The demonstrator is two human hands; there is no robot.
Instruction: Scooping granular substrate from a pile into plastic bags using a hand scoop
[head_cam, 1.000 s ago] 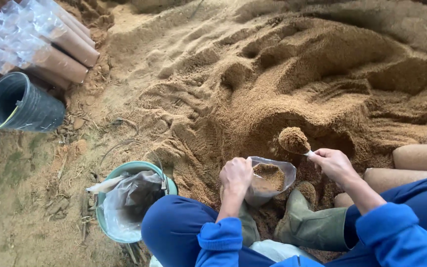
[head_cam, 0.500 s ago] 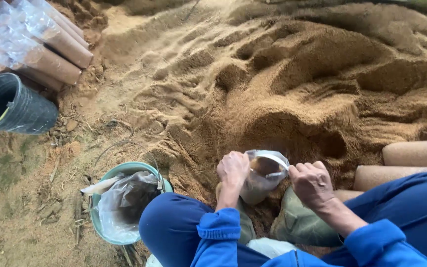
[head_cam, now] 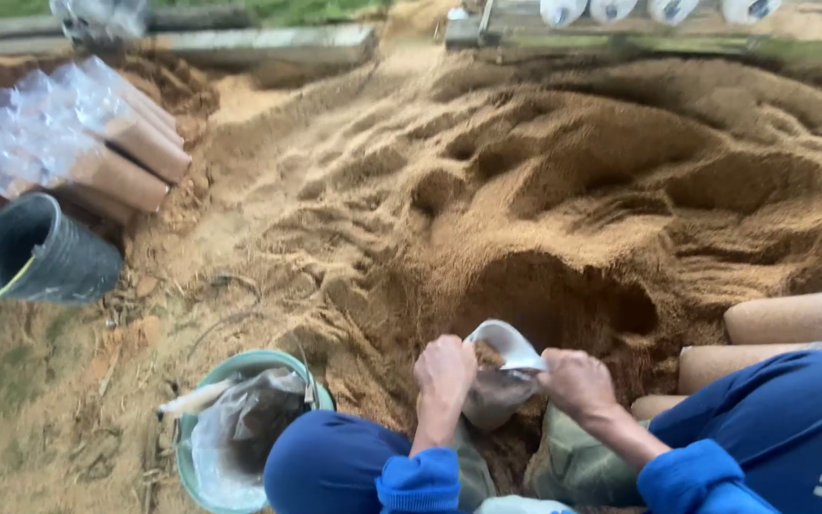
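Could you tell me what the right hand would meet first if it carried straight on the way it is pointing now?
The right hand points left and already grips the clear plastic bag; straight on lies the left hand holding the bag's other side, though depth is hard to judge.

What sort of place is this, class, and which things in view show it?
Probably an outdoor bag-filling yard: a big sawdust-like heap on bare ground, filled plastic-wrapped cylinders stacked nearby, and the left hand and right hand holding a clear bag.
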